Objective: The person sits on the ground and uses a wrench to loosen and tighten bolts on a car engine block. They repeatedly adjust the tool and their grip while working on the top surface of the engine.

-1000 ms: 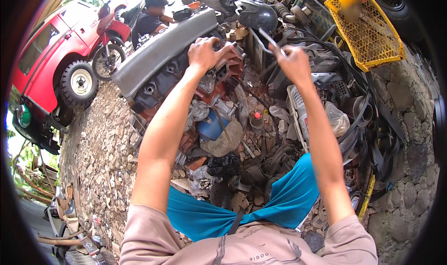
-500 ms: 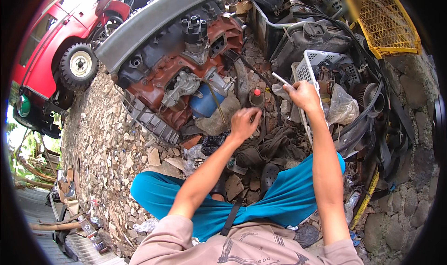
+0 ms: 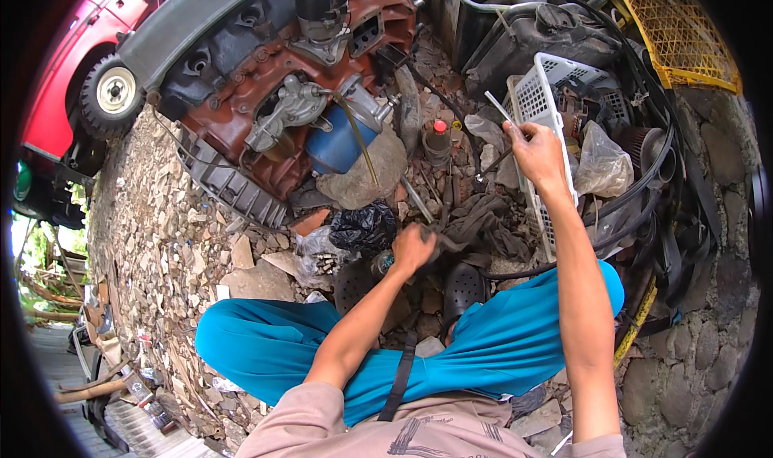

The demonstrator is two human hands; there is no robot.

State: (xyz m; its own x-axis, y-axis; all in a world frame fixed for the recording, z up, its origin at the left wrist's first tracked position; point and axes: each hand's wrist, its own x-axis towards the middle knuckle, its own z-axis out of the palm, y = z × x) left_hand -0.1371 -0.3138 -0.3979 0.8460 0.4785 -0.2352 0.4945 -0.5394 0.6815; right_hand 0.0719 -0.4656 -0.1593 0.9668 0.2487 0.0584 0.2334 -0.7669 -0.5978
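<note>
My right hand (image 3: pixel 535 150) holds a thin silver rod (image 3: pixel 496 104) upright at a slant, beside the white plastic basket (image 3: pixel 541 79) of parts. My left hand (image 3: pixel 414 251) is low between my legs at the dark crumpled cloth (image 3: pixel 471 224), fingers curled; what they grip is hard to make out. A black plastic bag (image 3: pixel 358 227) lies just left of it, and a loose metal bar (image 3: pixel 419 202) lies above it. The red engine block (image 3: pixel 229 142), with a grey pump (image 3: pixel 278 116), blue cylinder (image 3: pixel 334 144) and black distributor (image 3: pixel 320 7), rests ahead-left on stony ground. A red-capped bottle (image 3: pixel 439 140) stands nearby.
A red vehicle (image 3: pixel 56 87) stands at far left on rubble (image 3: pixel 153 248). A black container (image 3: pixel 523 43), yellow mesh crate (image 3: pixel 672 35), hoses and a clear bag (image 3: pixel 602 164) crowd the right, beside stonework (image 3: pixel 692 337). Corrugated sheet lies lower left (image 3: pixel 60 369).
Both hands came down from the engine. My left hand moved lower toward the cloth and curled; my right still holds the rod, now beside the basket. The person at the back is out of view.
</note>
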